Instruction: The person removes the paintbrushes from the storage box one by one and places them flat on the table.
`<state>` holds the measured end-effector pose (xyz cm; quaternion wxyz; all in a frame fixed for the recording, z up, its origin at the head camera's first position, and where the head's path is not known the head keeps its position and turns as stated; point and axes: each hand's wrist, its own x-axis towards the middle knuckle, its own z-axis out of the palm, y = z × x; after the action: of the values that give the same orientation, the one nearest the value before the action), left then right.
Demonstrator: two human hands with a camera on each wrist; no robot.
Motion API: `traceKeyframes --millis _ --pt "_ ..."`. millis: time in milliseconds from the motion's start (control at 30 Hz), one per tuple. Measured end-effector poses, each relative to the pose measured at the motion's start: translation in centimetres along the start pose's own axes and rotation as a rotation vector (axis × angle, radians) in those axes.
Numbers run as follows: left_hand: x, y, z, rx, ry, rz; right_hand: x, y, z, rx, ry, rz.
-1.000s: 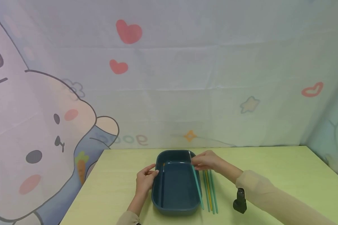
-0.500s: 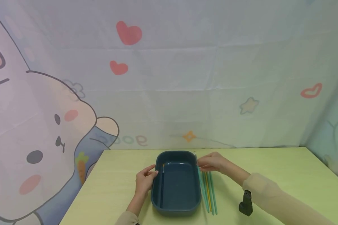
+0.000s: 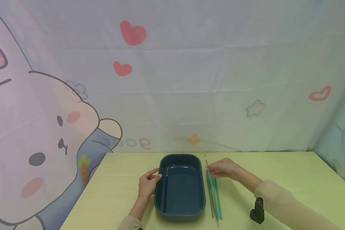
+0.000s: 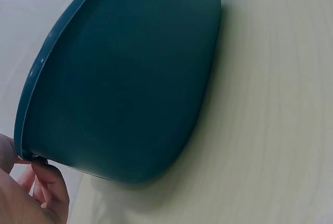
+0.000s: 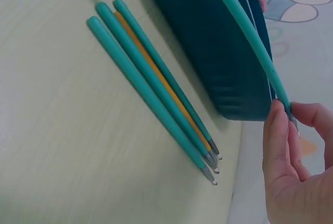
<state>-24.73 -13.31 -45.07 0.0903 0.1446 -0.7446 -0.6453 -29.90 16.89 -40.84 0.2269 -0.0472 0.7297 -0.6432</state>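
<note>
My left hand [image 3: 147, 184] pinches the left rim of a dark teal plastic bin [image 3: 179, 214], thumb on the rim and fingers outside. Inside the bin, along its left wall, lies a dark blue paintbrush [image 3: 165, 191]. My right hand [image 3: 225, 168] is just right of the bin and pinches a green paintbrush [image 5: 250, 34] near its metal ferrule, bristle end pointing away from me. In the head view this brush overlaps a row of green paintbrushes [image 5: 151, 91] and a yellow paintbrush [image 5: 151, 67] lying side by side on the table.
The pale yellow table [image 3: 112, 195] ends at a cloth backdrop [image 3: 172, 105] printed with a rabbit and hearts. A black device [image 3: 258, 210] is worn at the right wrist.
My right hand has moved rightward with the green paintbrush, from over the bin's right rim to above the row of brushes. The left hand keeps its place on the bin.
</note>
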Motion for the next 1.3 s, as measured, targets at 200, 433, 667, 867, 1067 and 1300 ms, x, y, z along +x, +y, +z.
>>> traceKeyframes --millis 200,433,667,867,1067,1300 --pt "0.0 0.0 0.1 -0.013 -0.002 -0.004 -0.2 0.4 -0.6 -0.003 0.004 0.020" --pt "-0.2 0.1 0.2 -0.005 0.004 -0.005 0.1 1.0 -1.5 0.000 0.001 0.049" --pt "-0.4 0.2 0.3 -0.022 -0.006 -0.008 0.2 1.7 -2.7 0.013 0.004 0.071" --pt "-0.5 0.3 0.4 -0.033 -0.010 -0.015 -0.2 2.1 -3.5 -0.001 0.015 0.086" --pt "-0.5 0.1 0.4 -0.032 -0.013 -0.021 -0.1 2.7 -3.9 -0.029 0.028 0.104" --pt "-0.6 0.2 0.3 -0.032 -0.013 -0.015 0.2 3.1 -4.0 -0.062 0.040 0.123"
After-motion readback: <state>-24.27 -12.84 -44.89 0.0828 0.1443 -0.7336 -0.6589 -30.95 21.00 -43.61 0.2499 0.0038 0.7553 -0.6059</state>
